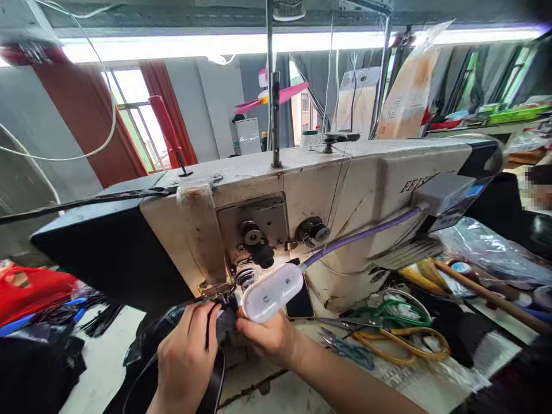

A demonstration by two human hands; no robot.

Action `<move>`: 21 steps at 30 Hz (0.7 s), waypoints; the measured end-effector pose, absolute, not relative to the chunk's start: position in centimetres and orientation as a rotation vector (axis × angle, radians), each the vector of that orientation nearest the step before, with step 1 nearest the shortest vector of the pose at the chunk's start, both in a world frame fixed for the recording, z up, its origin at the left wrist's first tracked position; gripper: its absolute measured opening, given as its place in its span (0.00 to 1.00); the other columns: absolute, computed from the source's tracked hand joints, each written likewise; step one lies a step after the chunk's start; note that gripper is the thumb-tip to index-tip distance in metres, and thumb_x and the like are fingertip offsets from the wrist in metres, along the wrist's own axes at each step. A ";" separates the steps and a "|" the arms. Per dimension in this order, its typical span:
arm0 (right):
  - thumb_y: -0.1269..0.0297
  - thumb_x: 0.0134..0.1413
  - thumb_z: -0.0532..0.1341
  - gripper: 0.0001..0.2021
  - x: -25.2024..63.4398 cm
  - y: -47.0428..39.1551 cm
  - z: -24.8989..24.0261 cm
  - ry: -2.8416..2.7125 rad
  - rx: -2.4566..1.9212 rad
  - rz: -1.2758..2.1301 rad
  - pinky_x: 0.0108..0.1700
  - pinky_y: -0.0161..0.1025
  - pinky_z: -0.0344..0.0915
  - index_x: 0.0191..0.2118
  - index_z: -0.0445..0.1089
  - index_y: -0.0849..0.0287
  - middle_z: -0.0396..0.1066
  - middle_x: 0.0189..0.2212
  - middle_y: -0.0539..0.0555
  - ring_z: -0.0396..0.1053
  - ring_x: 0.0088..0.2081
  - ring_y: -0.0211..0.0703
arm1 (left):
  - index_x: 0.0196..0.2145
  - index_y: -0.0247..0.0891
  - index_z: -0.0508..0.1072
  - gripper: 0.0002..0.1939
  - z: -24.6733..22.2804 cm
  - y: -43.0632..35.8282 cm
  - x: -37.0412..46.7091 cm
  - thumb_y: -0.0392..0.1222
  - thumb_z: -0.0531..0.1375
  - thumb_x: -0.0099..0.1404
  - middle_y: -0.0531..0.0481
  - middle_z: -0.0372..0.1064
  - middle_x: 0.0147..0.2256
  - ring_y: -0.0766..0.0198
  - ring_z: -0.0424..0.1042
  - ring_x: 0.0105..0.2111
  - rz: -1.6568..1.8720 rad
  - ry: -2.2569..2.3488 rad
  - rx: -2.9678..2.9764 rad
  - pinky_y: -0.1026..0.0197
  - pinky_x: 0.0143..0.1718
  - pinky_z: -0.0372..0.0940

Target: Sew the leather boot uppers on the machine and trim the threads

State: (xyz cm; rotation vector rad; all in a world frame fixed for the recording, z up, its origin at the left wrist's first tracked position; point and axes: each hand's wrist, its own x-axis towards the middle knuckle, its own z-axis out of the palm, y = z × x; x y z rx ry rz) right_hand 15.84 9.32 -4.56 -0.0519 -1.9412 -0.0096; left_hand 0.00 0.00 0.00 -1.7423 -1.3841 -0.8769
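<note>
- Material (226, 323), dark, bunched at needle area of sewing machine (375, 167), between both hands.
- Left hand (187, 345) pinching it.
- Right hand (273, 339) against far side; lamp (273, 293) covers part, cannot tell if gripping.
- Step, judged: positioning by the needle. Next move calls for steady material, fingertips clear.
- Scissors (416, 331) on desk (254, 397), right.
</note>
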 end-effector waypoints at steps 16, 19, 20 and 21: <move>0.74 0.50 0.58 0.10 14.1 7.5 -1.1 -1.961 -0.848 0.307 0.40 0.42 0.67 0.37 0.73 0.55 0.74 0.31 0.54 0.71 0.36 0.50 | 0.37 0.36 0.71 0.05 0.7 -0.1 0.4 0.35 0.56 0.71 0.51 0.72 0.30 0.64 0.72 0.29 -0.812 -1.379 -1.752 0.62 0.34 0.61; 0.76 0.47 0.59 0.09 13.7 7.8 -0.4 -2.020 -0.890 0.332 0.40 0.42 0.65 0.31 0.71 0.54 0.73 0.29 0.52 0.70 0.36 0.49 | 0.37 0.35 0.71 0.05 0.9 -0.1 0.5 0.35 0.56 0.71 0.51 0.72 0.30 0.63 0.72 0.28 -0.788 -1.385 -1.747 0.62 0.32 0.61; 0.76 0.45 0.59 0.09 13.5 7.8 -0.2 -2.039 -0.901 0.340 0.41 0.42 0.64 0.31 0.71 0.54 0.73 0.29 0.52 0.70 0.36 0.50 | 0.37 0.35 0.71 0.05 0.9 -0.1 0.5 0.35 0.56 0.70 0.51 0.72 0.30 0.63 0.72 0.28 -0.781 -1.390 -1.746 0.61 0.32 0.61; 0.76 0.44 0.60 0.09 13.4 7.8 0.1 -2.058 -0.911 0.348 0.41 0.43 0.64 0.31 0.71 0.54 0.73 0.29 0.53 0.70 0.37 0.50 | 0.37 0.35 0.72 0.04 0.9 -0.1 0.6 0.35 0.57 0.70 0.50 0.72 0.30 0.62 0.72 0.28 -0.779 -1.396 -1.746 0.61 0.32 0.61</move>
